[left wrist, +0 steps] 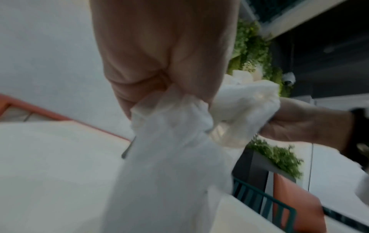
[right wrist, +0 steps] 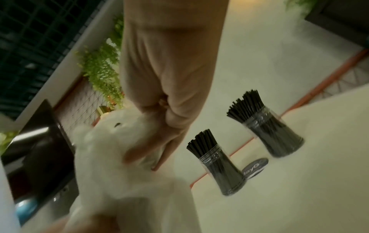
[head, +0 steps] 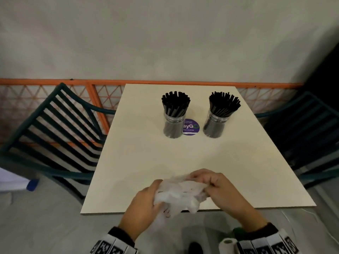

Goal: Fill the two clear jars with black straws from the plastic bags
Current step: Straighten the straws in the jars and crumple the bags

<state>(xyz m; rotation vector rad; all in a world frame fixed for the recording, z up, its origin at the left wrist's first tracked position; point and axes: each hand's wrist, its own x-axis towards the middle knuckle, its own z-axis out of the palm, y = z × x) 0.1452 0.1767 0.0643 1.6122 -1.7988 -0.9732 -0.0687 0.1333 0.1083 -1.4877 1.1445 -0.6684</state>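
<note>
Two clear jars, the left jar point(head: 173, 123) and the right jar point(head: 216, 124), stand at the far middle of the cream table point(head: 146, 162), each packed with upright black straws point(head: 175, 101). Both jars show again in the right wrist view, the nearer jar point(right wrist: 221, 171) and the farther jar point(right wrist: 277, 134). Above the table's near edge both hands crumple a thin white plastic bag point(head: 180, 193). My left hand point(head: 145, 198) grips its left side, bag point(left wrist: 169, 141) bunched in the fist. My right hand point(head: 218, 186) grips the right side, bag point(right wrist: 111, 149) below its fingers. No straws show inside the bag.
A round purple sticker point(head: 190, 126) lies between the jars. Dark green slatted chairs stand left point(head: 55, 129) and right point(head: 308, 134) of the table. An orange lattice railing point(head: 91, 88) runs behind it below a pale wall. A white roll point(head: 227, 244) sits near my right sleeve.
</note>
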